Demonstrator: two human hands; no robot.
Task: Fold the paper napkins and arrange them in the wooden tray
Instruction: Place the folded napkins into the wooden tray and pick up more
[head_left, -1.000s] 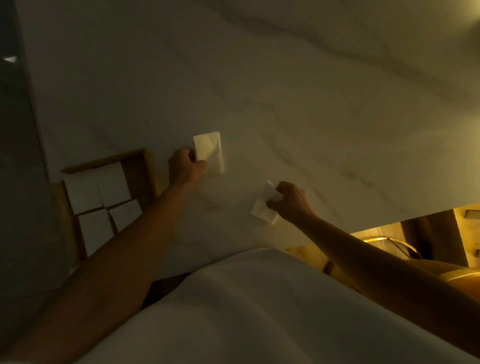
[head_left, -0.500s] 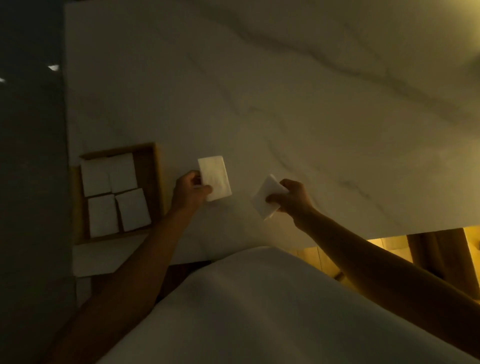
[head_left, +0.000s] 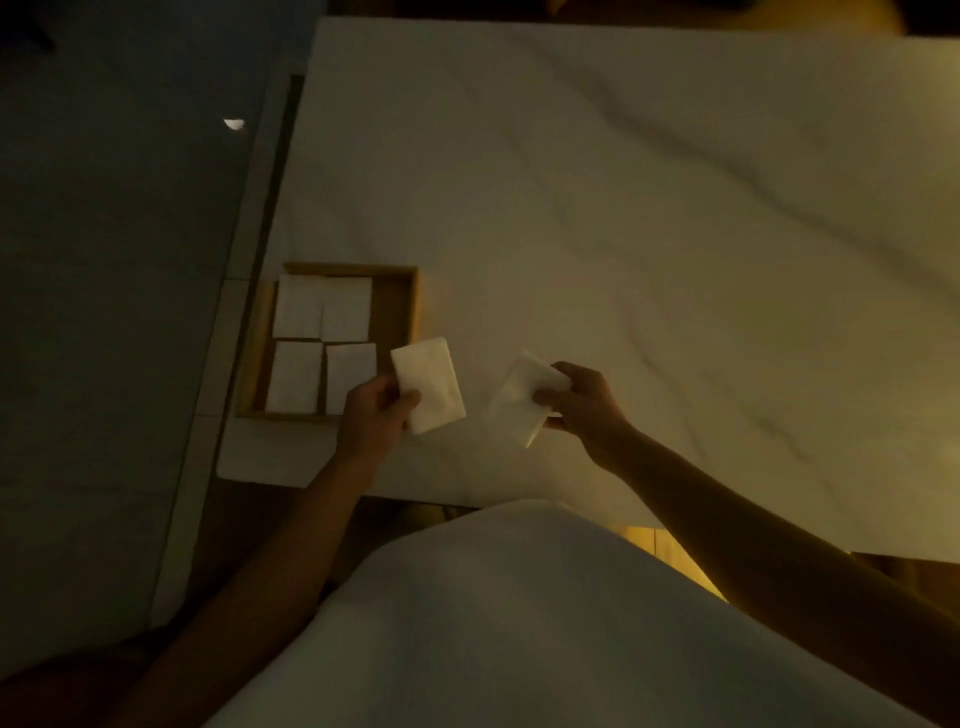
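The left hand (head_left: 375, 415) pinches a folded napkin (head_left: 428, 384) by its near left corner, fingers (head_left: 408, 402) clamped on the paper, holding it just at the 3 o'clock side of the wooden tray (head_left: 397, 312). The right hand (head_left: 584, 402), further toward 3 o'clock, has its fingers closed on a second folded napkin (head_left: 519, 400), which tilts and looks looser along its lower edge.

The tray sits at the tabletop's (head_left: 649, 234) 9 o'clock edge, near the corner, with four folded napkins (head_left: 322, 343) lying two by two. They fill its left part, leaving a bare strip of wood along the 3 o'clock wall.

That strip looks narrower than the napkin in the left hand, so setting it flat may push the neighbours askew or leave it propped on the rim. A one-corner pinch lets thin paper droop and spring open as it lowers. The right napkin's slack fold could fall open too. A nudge toward 9 o'clock could slide the tray toward the edge.
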